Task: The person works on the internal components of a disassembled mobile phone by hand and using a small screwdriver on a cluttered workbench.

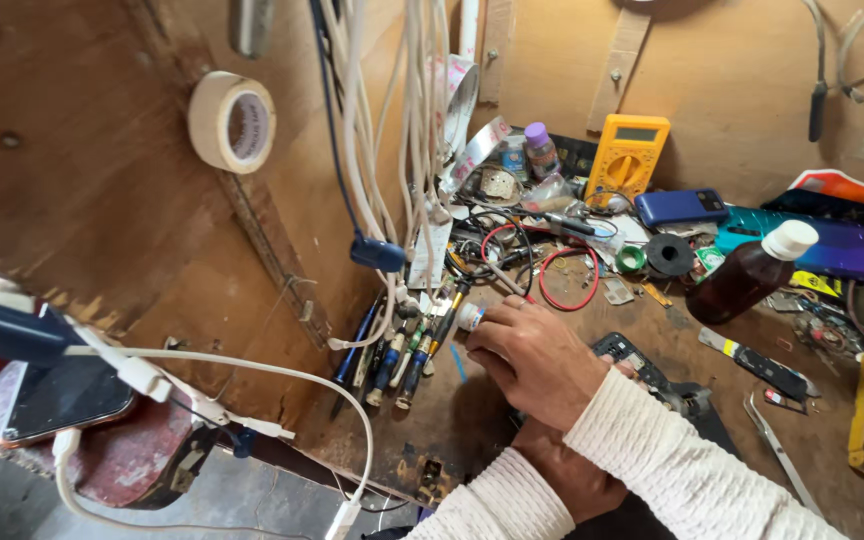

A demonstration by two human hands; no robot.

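We see the right hand (532, 362) reaching across the brown worktop (452, 420), its grip closed on a small white tube (469, 316) pinched between thumb and forefinger. The tube sits just right of the row of screwdrivers (397, 360), which leans against the wooden wall. The left hand (567, 470) lies under the right forearm, mostly hidden; we cannot tell how its grip stands. Beyond the screwdrivers, farther right, lie a red wire loop (562, 280), a yellow multimeter (628, 155) and a brown bottle (749, 275). White cables (392, 120) hang above the screwdrivers.
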